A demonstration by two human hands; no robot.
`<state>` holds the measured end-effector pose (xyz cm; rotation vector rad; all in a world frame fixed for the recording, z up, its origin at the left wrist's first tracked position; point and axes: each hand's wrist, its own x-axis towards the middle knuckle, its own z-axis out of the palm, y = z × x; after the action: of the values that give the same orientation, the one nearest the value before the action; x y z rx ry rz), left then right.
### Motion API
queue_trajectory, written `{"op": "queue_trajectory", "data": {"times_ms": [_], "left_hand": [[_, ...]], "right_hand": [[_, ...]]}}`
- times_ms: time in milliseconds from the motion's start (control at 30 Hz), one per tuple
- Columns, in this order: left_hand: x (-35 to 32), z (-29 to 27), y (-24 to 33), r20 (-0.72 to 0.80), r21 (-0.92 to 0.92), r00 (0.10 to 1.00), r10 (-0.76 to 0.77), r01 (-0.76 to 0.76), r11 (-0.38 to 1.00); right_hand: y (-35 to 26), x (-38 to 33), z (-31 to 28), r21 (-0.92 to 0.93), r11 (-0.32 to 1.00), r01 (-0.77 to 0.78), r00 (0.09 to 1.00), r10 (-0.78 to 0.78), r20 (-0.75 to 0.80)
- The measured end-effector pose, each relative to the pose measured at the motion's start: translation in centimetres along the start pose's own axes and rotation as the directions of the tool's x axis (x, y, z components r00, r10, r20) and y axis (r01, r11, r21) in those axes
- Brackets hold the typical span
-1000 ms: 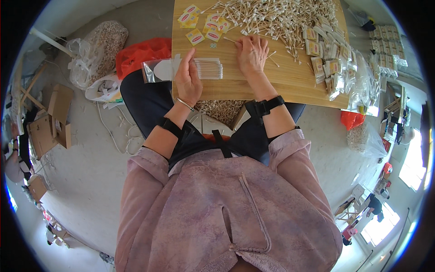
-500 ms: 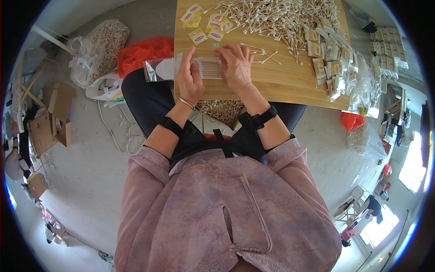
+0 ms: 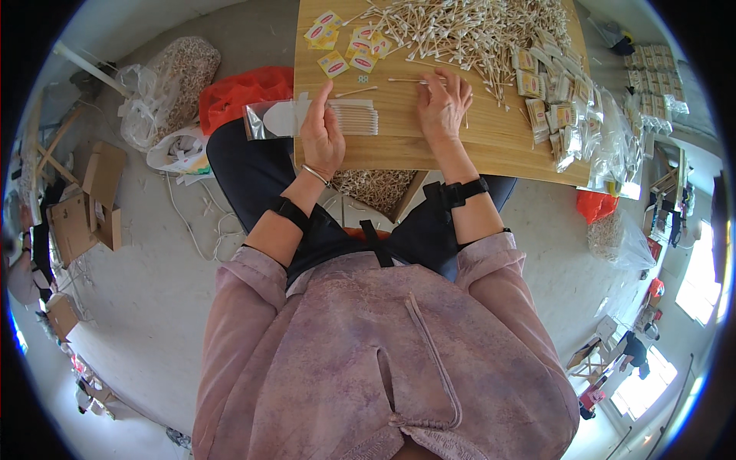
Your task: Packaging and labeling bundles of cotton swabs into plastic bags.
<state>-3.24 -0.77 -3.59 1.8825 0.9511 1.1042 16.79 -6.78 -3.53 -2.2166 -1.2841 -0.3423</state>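
running along the near edge of the table [image 3: 399, 157], a strip of bare wood is leaving room in front of the row of swabs [image 3: 356, 119], and more bare wood is lying between the row and the right hand [image 3: 443, 111]. the left edge is passing beneath the pouch [image 3: 280, 120], whose shiny end is jutting out past it. farther off, the heap [image 3: 445, 27] is filling the far middle, the cards [image 3: 333, 64] are occupying the far left, and the packs [image 3: 562, 115] are crowding the right edge.

the row is lying flat, its long axis running left to right, roughly along the near edge; its white tips are pointing right. a lone swab [image 3: 356, 91] is lying just beyond the row, slightly aslant.

the left hand [image 3: 323, 142] is covering the row's left end, its fingers pressing together and pointing away from the person, its thumb lying by the swabs; whether it is gripping them, i cannot tell. the row is extending rightward from that thumb, well apart from the right hand, whose fingers are bending, slightly spread, above the wood. one swab [image 3: 402, 80] is sticking out to their left; whether they are pinching it, i cannot tell.
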Motion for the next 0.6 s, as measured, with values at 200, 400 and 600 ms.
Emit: {"op": "queue_trajectory", "data": {"times_ms": [200, 400, 600], "left_hand": [[0.0, -0.2, -0.2, 0.032, -0.045, 0.998, -0.063, 0.064, 0.997], [0.1, 0.1, -0.3, 0.019, -0.067, 0.998, -0.060, 0.061, 0.996], [0.3, -0.2, 0.2, -0.012, -0.085, 0.999, -0.053, 0.052, 0.995]], "right_hand": [[-3.7, -0.3, 0.2, 0.223, 0.956, 0.190, 0.961, -0.227, 0.155], [-5.2, -0.6, 1.3, 0.278, 0.937, 0.209, 0.930, -0.278, 0.240], [-6.2, -2.5, 0.2, 0.610, 0.785, -0.106, 0.982, -0.014, 0.190]]}}
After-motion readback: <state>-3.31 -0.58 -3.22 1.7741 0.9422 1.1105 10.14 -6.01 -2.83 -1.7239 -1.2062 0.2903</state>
